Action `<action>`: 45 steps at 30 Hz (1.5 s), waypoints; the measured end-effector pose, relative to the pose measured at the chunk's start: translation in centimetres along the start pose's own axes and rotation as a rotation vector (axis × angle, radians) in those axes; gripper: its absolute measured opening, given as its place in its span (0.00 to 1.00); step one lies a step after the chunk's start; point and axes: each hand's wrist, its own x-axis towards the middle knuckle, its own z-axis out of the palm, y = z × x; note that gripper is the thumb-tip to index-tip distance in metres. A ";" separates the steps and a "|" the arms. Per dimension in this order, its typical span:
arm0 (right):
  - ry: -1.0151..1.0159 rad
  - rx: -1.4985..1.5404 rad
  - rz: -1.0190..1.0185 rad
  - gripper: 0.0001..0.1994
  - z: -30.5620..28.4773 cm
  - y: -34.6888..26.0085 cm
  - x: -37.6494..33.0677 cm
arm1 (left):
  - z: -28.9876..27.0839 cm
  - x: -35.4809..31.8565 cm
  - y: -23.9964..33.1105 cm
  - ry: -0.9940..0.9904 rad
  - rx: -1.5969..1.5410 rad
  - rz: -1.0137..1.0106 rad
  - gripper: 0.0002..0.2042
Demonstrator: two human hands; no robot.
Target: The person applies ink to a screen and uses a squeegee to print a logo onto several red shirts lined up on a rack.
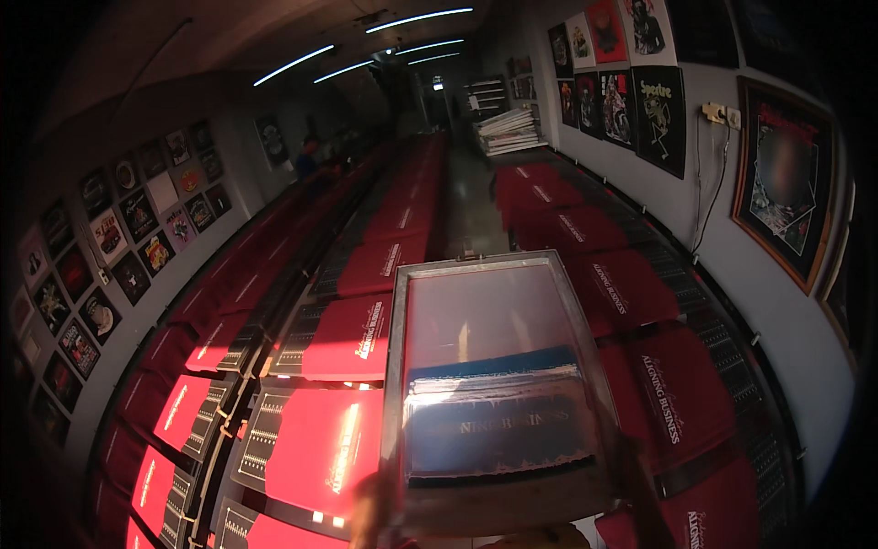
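While held flat over red shirt (pixel 320 448) on bench (pixel 274 366), screen-printing frame (pixel 494 366) sits centre, low in view. Left hand (pixel 370 512) blurred at near-left corner, seemingly clasping frame; right hand (pixel 640 485) blurred along right rail, grip state cannot tell. Judged: rigid metal rim, moderately heavy, mesh fragile, wet ink slippery; hold outer rails only. Neighbouring shirts (pixel 677 393) close both sides; aisle (pixel 471 210) ahead open.
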 end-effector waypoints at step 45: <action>0.477 0.986 1.008 0.13 40.3 9.5 105.5 | 53.3 129.7 5.8 -0.498 -0.210 -0.202 0.17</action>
